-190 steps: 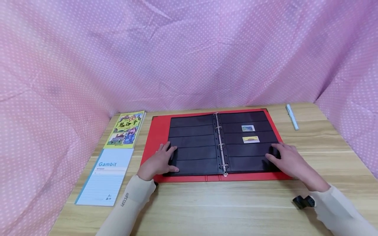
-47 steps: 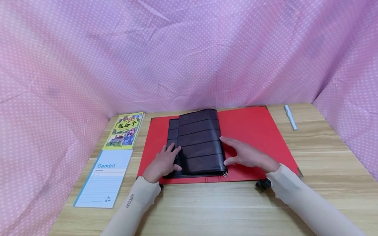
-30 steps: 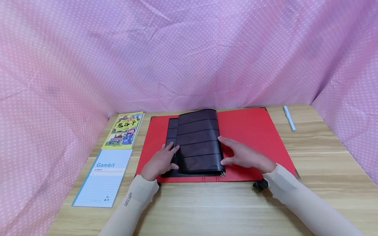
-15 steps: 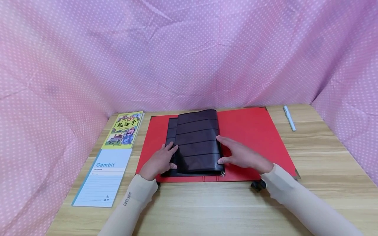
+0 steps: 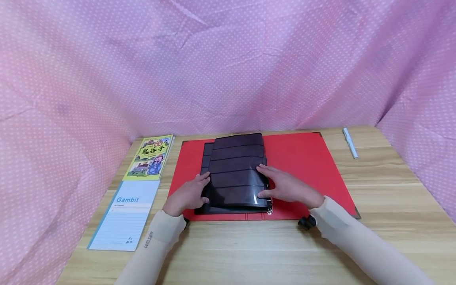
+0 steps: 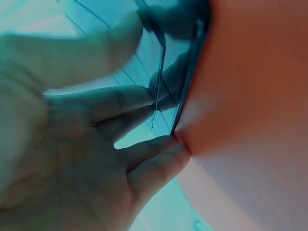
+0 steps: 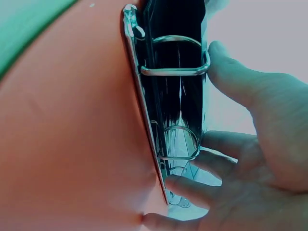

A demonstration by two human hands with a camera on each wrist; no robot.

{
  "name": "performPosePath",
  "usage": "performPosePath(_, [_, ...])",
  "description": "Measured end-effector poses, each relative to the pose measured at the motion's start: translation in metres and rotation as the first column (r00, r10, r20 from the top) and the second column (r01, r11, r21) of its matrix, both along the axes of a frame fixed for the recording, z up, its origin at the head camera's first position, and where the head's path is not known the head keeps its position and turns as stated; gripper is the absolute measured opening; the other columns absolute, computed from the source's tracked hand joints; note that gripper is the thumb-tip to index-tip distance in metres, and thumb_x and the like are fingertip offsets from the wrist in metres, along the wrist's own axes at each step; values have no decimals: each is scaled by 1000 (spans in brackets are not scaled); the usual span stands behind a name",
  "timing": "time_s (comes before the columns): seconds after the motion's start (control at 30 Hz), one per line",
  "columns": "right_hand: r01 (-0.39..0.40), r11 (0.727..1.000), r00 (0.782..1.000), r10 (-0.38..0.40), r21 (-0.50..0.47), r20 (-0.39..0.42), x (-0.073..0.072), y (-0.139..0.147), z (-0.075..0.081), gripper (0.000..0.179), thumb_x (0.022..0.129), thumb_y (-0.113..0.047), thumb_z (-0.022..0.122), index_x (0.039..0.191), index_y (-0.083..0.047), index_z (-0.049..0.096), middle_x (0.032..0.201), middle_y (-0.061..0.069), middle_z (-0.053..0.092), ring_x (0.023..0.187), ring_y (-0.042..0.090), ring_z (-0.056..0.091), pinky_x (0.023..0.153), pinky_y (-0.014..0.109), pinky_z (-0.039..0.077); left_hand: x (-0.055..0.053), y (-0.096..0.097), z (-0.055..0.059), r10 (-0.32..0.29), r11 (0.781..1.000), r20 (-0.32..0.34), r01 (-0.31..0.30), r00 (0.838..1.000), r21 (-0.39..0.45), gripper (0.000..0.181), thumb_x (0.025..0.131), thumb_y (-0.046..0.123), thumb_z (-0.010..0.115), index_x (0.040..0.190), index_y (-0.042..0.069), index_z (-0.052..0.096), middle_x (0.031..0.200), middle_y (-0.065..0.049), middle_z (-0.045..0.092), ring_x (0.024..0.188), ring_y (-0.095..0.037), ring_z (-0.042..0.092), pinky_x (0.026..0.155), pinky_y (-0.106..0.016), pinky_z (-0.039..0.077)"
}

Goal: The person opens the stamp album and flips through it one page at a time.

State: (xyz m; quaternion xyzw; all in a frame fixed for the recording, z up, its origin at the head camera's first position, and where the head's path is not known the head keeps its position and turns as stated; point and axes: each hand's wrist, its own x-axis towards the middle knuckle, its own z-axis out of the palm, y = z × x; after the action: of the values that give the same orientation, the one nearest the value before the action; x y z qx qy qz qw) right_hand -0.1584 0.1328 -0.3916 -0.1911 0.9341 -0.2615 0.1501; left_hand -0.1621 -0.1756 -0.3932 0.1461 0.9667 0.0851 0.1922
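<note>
A red ring binder [image 5: 303, 158] lies open on the table, its black pocket pages [image 5: 236, 178] all turned to the left side. The top page bulges near the spine and ends short of the page beneath. My left hand [image 5: 187, 196] touches the left margin of the pages, fingers fairly straight; in the left wrist view the little-finger side meets the red cover [image 6: 240, 96]. Across the spine, my right hand [image 5: 288, 186] rests thumb and fingertips on the page's bulging right part. Metal rings [image 7: 175, 72] stand beside its thumb in the right wrist view.
Left of the binder lie a yellow comic-style book [image 5: 149, 157] and, nearer, a white-and-blue Gambit notebook [image 5: 124, 215]. A light blue pen [image 5: 350, 143] is at the far right. Pink dotted cloth [image 5: 228, 71] hangs behind the wooden table [image 5: 249, 253].
The right-hand page with two stamps has been turned to the left, baring the red cover. Lately the right hand has slid left onto the page, which lies flatter; the left hand shifted slightly left.
</note>
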Motion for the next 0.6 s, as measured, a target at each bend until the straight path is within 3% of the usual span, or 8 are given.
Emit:
performPosePath(0.13, [-1, 1000, 1000, 1, 6, -5, 0, -2, 2, 94, 72, -51, 77, 149, -21, 32, 153, 8, 26, 135, 35, 29, 94, 54, 42, 0, -2, 0, 9, 1000, 2, -9, 1000, 23, 72, 82, 23, 71, 145, 9, 38, 155, -2, 22, 140, -31, 19, 102, -50, 35])
performPosePath(0.3, [-65, 998, 998, 65, 3, -17, -1, -6, 0, 88, 76, -47, 76, 148, -19, 34, 154, 6, 24, 136, 35, 27, 98, 55, 38, 1, -4, -1, 22, 999, -31, -21, 999, 34, 71, 83, 27, 70, 142, 2, 40, 152, -9, 27, 137, -32, 28, 103, -48, 34])
performPosePath(0.5, [-100, 995, 995, 100, 2, -15, -2, -9, -2, 82, 80, -41, 74, 147, -15, 36, 153, 7, 25, 136, 34, 27, 101, 55, 34, 3, -4, -4, 28, 999, -91, -24, 995, 47, 76, 80, 33, 75, 138, -3, 42, 144, -15, 34, 126, -31, 41, 98, -44, 42])
performPosePath(0.6, [-83, 996, 997, 83, -18, 4, -2, -8, -1, 81, 81, -41, 73, 148, -17, 34, 153, 7, 26, 137, 33, 27, 102, 55, 34, 4, -4, -6, 29, 998, -118, -23, 993, 57, 81, 76, 38, 78, 137, -1, 42, 138, -14, 38, 114, -29, 49, 92, -41, 47])
